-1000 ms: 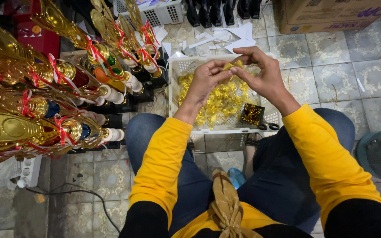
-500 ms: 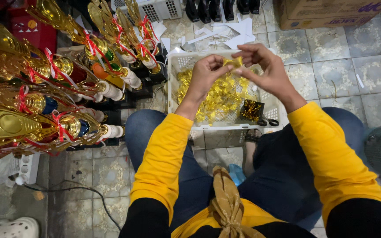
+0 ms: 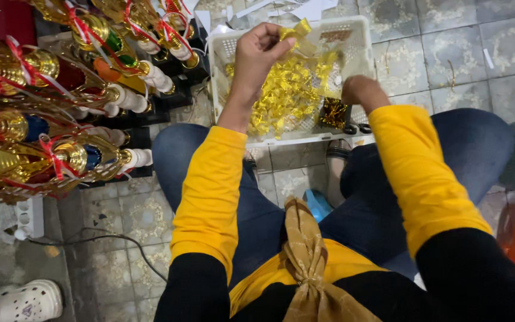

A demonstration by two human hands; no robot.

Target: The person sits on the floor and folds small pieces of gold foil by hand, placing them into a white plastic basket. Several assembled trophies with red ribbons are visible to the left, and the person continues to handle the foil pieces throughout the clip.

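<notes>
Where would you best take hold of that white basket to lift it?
Grip the basket by its rim on the two short sides, coming from above. The rim is a thick band around an open top, the walls are thin mesh, and gold bows fill the inside. The left hand and right hand are over it now.

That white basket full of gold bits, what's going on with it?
A seated person in yellow sleeves works over a white basket on the tiled floor. The left hand holds up a small gold ribbon bow pinched in its fingers, above a heap of gold bows in the basket. The right hand is down in the basket by the heap; what it grips is hidden. Gold trophies tied with red ribbon stand to the left.
</notes>
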